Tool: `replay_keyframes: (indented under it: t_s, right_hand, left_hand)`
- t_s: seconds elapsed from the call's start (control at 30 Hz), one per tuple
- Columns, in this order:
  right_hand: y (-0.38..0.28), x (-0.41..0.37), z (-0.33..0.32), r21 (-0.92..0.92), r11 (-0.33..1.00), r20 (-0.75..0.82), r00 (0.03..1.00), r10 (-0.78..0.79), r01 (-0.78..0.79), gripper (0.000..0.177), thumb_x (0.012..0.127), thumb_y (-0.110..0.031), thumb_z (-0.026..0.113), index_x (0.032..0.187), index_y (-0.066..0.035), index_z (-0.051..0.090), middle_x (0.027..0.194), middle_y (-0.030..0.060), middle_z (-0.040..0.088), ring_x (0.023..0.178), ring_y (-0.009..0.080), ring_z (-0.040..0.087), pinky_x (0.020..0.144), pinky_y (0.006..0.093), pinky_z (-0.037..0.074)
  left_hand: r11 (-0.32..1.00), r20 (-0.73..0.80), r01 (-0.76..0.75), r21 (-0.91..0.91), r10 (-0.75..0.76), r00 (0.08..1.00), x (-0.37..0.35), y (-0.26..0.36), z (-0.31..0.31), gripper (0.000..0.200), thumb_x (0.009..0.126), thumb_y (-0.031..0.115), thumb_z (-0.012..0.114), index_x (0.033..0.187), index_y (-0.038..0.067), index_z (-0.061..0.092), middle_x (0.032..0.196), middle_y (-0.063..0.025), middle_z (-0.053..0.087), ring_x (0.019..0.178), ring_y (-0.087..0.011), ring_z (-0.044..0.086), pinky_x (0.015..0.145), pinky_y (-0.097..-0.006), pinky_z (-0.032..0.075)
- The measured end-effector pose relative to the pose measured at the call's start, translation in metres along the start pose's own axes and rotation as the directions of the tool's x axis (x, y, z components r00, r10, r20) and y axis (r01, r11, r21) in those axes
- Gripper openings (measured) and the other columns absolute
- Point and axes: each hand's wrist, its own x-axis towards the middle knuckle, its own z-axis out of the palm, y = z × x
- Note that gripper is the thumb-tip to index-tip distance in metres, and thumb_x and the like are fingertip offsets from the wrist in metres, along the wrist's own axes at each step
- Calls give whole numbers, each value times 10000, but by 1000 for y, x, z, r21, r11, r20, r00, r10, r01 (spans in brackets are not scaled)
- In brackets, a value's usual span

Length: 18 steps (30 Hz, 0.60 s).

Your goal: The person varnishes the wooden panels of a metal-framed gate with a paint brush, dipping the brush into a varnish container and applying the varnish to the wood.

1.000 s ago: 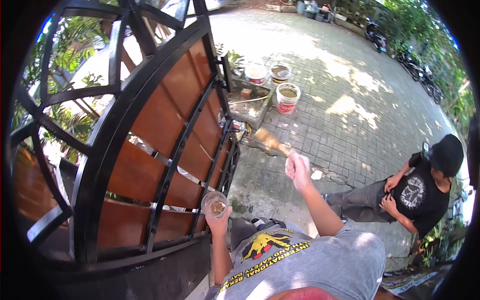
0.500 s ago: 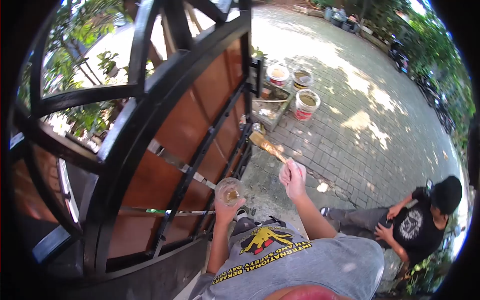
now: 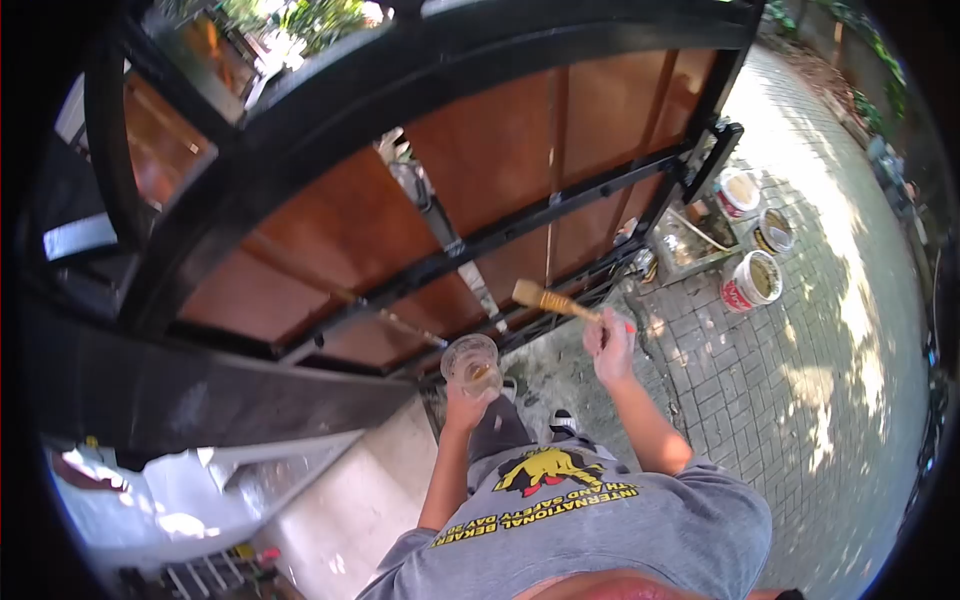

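My right hand (image 3: 613,348) is closed round the handle of a paintbrush (image 3: 553,301), whose pale bristles point left toward the gate. A clear plastic cup (image 3: 470,362) with a little brownish liquid at its bottom sits in my left hand (image 3: 468,405), the fingers wrapped round its lower part. In front of both hands stands a gate with a black metal frame (image 3: 430,262) and reddish-brown panels (image 3: 490,190). The brush tip is apart from the panels as far as I can see.
Several paint buckets, among them a red and white bucket (image 3: 750,283), stand on the paving (image 3: 790,400) at the right. A low concrete box (image 3: 690,245) is beside the gate's far end. A dark wall (image 3: 250,400) lies at the left, with a pale floor (image 3: 350,510) below it.
My view has swung left, so the gate fills more of it and the buckets sit farther right. The person in black has left the view. Both hands keep hold of the cup and paintbrush.
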Motion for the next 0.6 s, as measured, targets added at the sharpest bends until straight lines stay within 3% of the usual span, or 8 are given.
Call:
replay_keyframes:
  t_s: [0.07,0.17,0.2,0.3,0.43,0.5,0.53,0.6]
  right_hand:
    - [-4,-1,-7,1,1000,55,998,1,-1,453,1077,-343,516,700,-101,449,595,3,417,471,101,359,448,281,257]
    - [-26,-12,-14,24,999,125,991,-47,45,373,1051,-305,506,757,-81,455,646,16,438,485,97,357,453,267,268]
    - [-31,-18,-16,29,998,124,991,-56,53,334,1038,-265,507,766,-76,463,656,12,450,487,90,364,455,263,277]
    - [-32,-29,-30,4,1000,126,992,-20,19,258,1012,-217,509,809,-60,489,687,5,472,502,72,379,463,247,294]
    - [-35,-44,-46,-173,984,230,973,-5,46,236,1001,-203,521,832,-39,526,695,-2,488,527,53,389,472,241,293]
    - [-44,-47,-48,-203,974,358,933,-25,104,358,1054,-240,527,753,-47,545,665,-9,503,545,48,399,492,237,297]
    - [-47,-47,-47,-246,960,395,918,-26,133,398,1066,-259,522,732,-44,545,653,-9,500,545,59,409,497,245,304]
    - [-57,-54,-44,-290,934,484,874,-45,209,446,1077,-280,521,705,-34,543,633,-2,497,543,84,426,503,267,317]
  left_hand:
    - [998,-150,64,-16,-66,987,-33,-27,8,793,655,306,979,1293,25,599,1249,-94,663,1177,-233,629,1058,-379,478]
    - [971,-152,212,114,-194,969,-71,-17,29,756,670,261,969,1286,24,599,1224,-91,672,1156,-226,639,1049,-370,483]
    - [969,-184,235,79,-217,959,-77,-4,42,712,681,221,961,1266,20,608,1199,-101,681,1135,-223,649,1031,-358,492]
    - [945,-256,192,266,-123,959,-80,6,66,673,685,218,961,1229,17,621,1193,-112,679,1121,-223,651,1008,-349,502]
    - [938,-304,93,335,14,952,-75,28,84,642,654,210,962,1177,38,631,1160,-120,656,1101,-282,642,983,-380,505]
    - [923,-285,48,381,67,956,-73,34,83,655,618,212,962,1159,48,632,1153,-133,636,1103,-337,618,975,-414,497]
    - [892,-266,21,452,112,958,-71,42,81,723,660,171,966,1260,51,583,1146,-71,672,1065,-200,644,979,-350,508]
    - [897,-280,-29,442,168,945,-67,43,78,771,660,168,967,1311,52,570,1182,-68,657,1102,-194,633,1005,-346,494]
